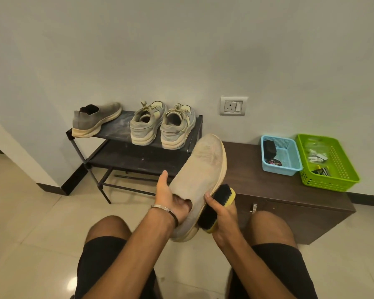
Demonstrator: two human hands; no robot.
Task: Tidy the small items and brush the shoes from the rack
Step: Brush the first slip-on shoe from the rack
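L hand [171,201] gripped the grey slip-on shoe [200,180] w/ fingers tucked inside its opening and thumb along the upper, toe pointing up and away; R hand [222,214] was curled round the yellow-backed brush [216,207], bristles touching the shoe's R side by the sole. Its mate [95,119] and 2 lace-up sneakers [162,126] sat on the rack's [125,152] top shelf, well apart from both hands. On the low bench [257,180], the blue basket [281,156] and green basket [328,162] held small items too tiny to make out; L fingertips were hidden inside the shoe.
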